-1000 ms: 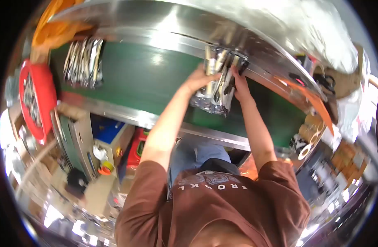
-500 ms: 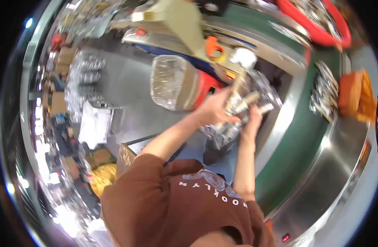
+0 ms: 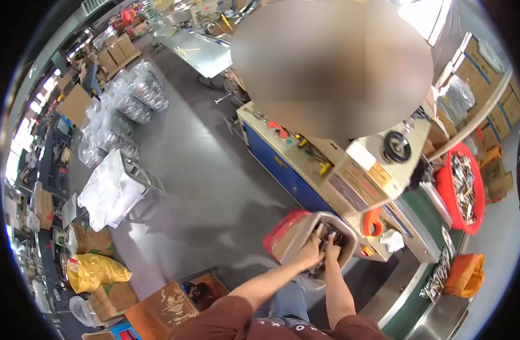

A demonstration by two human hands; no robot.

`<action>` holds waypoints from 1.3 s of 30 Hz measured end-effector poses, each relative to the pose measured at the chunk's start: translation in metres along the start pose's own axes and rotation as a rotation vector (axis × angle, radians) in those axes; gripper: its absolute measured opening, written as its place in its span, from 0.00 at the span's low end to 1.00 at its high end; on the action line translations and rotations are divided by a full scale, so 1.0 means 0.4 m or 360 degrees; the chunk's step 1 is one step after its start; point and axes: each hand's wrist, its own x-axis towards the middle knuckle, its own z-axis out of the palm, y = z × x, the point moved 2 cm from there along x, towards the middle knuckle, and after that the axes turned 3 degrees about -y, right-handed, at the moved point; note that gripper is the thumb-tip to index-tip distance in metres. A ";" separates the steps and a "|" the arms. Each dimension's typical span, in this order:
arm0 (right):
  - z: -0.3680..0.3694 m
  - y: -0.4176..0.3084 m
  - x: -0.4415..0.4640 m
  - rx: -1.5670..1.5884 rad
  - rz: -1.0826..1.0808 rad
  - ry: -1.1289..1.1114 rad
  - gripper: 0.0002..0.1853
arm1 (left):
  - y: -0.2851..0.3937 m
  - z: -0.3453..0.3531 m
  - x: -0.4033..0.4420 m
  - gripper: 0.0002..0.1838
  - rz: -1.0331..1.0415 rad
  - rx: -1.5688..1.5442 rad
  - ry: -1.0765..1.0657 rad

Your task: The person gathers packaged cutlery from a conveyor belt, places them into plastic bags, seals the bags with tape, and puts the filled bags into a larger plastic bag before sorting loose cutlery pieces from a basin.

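Both my hands reach down inside a plastic-lined box standing at my feet. My left hand has its fingers curled against a bundle of shiny, pale and dark pieces. My right hand closes on the same bundle from the other side, close beside the left. The exact kind of pieces is too small to make out. Below my wrists, the box's contents are partly hidden. Clear lining hangs over the rim nearest me.
A cream and blue machine stands ahead, with an orange tape roll on its edge. To the right are a green conveyor belt, a pile of shiny pieces, an orange bag and a red basket. Filled plastic bags stand left.
My hands have gone down into the lined box with the bundle, which they held up near the conveyor before. My view has tilted up, and the box now stands closer to me.
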 end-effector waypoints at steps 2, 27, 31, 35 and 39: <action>0.035 -0.047 -0.099 -0.0474 0.0007 0.0455 0.60 | -0.011 -0.088 -0.070 0.38 0.0634 -0.0052 -0.0029; 0.794 -1.899 -1.953 0.1216 -0.3238 -0.3675 0.46 | 0.323 -2.212 -0.968 0.21 0.1682 0.1670 0.1893; 0.974 -1.785 -2.329 0.1268 -0.3115 -0.4387 0.43 | 0.173 -2.249 -1.178 0.19 0.1403 0.1918 0.1990; 1.102 -1.642 -2.654 0.1314 -0.2878 -0.4918 0.40 | 0.056 -2.283 -1.397 0.18 0.1082 0.2109 0.2085; 1.220 -1.508 -2.938 0.1298 -0.2546 -0.5374 0.38 | -0.053 -2.337 -1.589 0.17 0.0762 0.2243 0.2168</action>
